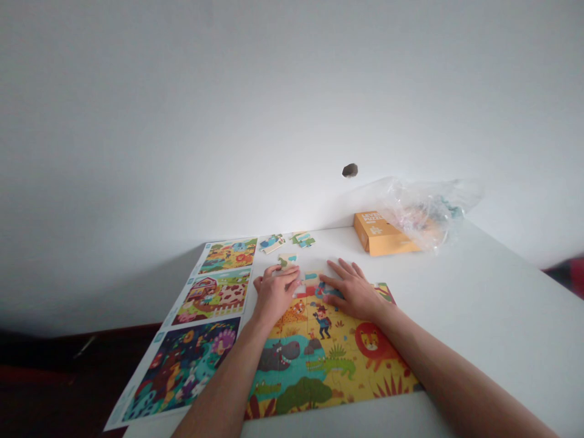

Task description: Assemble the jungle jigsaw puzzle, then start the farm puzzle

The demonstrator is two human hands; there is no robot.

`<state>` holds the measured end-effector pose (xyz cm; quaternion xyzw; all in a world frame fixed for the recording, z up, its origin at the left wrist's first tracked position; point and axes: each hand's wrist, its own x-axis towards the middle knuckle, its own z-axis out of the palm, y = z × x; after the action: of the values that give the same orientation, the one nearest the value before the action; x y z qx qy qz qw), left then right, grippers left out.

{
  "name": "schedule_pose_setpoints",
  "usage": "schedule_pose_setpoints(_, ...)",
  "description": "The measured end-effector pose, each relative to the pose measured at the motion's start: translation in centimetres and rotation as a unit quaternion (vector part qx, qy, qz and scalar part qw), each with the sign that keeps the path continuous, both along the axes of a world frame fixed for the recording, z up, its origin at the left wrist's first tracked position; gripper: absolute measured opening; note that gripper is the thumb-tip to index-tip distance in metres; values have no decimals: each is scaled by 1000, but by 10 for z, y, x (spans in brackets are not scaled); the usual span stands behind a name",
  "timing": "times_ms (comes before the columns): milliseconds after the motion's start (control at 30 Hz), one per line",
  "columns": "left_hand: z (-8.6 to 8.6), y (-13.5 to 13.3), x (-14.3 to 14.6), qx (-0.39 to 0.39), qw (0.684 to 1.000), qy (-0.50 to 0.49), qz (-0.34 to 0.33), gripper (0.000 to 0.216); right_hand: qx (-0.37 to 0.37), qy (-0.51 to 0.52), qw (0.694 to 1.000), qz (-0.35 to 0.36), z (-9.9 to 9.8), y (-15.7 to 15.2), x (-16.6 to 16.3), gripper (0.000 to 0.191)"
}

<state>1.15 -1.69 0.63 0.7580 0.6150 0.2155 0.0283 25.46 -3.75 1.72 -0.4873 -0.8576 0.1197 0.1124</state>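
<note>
A jigsaw puzzle (335,359) with jungle animals lies largely assembled on the table. At its far left edge is my left hand (276,292), fingers bent and thumb brought close to them on a puzzle piece (301,288), which they partly cover. Just beyond those fingertips lies a loose puzzle piece (287,261), green and cream. My right hand (351,291) rests flat with spread fingers over the puzzle's far edge, hiding part of the top row. It touches the assembled pieces and grips nothing.
Further loose pieces lie near the wall, one group blue (272,243) and another green (303,239). A picture sheet (155,340) with three scenes runs along the table's left side. Back right stands an orange box (385,240) with a clear plastic bag (426,210) on it.
</note>
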Motion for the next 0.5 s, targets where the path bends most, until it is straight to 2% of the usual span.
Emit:
schedule_pose_setpoints(67, 2, 1, -2, 23, 999, -8, 35, 25, 32, 22, 999, -12, 0, 0, 1, 54)
schedule_pose_setpoints(133, 3, 2, -5, 38, 995, 3, 97, 32, 59, 48, 997, -22, 1, 1, 1, 48)
schedule_pose_setpoints(233, 3, 3, -7, 18, 985, 35, 169, 44, 77, 75, 994, -28, 3, 1, 0, 41)
schedule_pose_setpoints(400, 2, 4, -9, 6, 984, 35, 175, 28, 76, 96, 992, -31, 3, 1, 0, 36)
schedule_pose_setpoints(500, 3, 4, -9, 11, 984, 33, 173, 26, 78, 108, 991, -34, 1, 2, 1, 35)
